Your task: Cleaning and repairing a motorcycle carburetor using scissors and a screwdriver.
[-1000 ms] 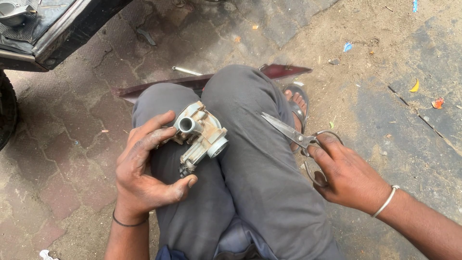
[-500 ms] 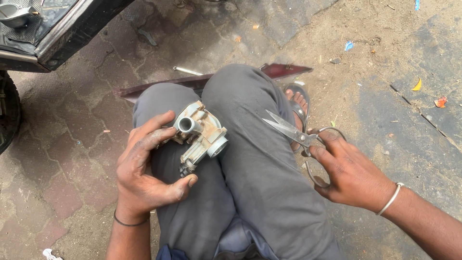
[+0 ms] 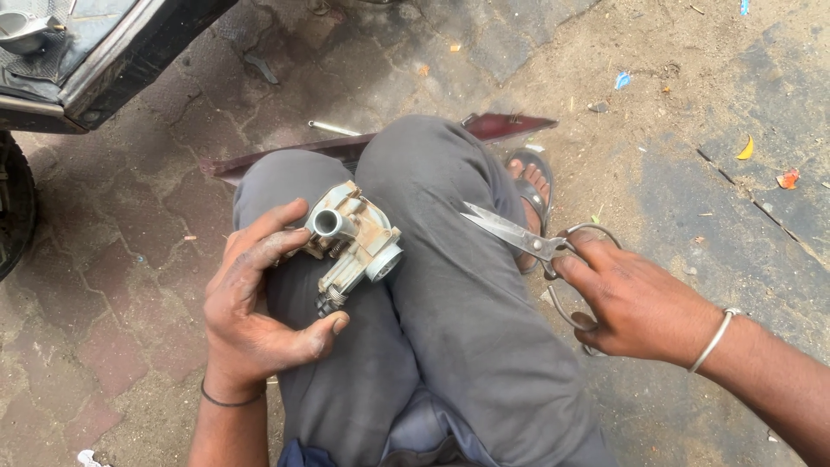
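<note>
Left hand point(image 3: 259, 320) wraps round dirty metal engine part point(image 3: 354, 242), resting on lap betw. knees. Right hand point(image 3: 635, 303) has fingers thru scissors point(image 3: 527, 242) loops, blades shut. Keep part steady w/ thumb, point tips away from leg, go slow.

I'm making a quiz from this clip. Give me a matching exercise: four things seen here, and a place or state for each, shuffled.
Things:
1. metal carburettor
2. scissors
3. metal bangle
4. dark red panel

Places or states:
A. on the right wrist
B. flat on the ground beyond the knees
C. in the left hand, on the thigh
D. in the right hand, blades shut, across the knee

Pairs: 1-C, 2-D, 3-A, 4-B
</note>
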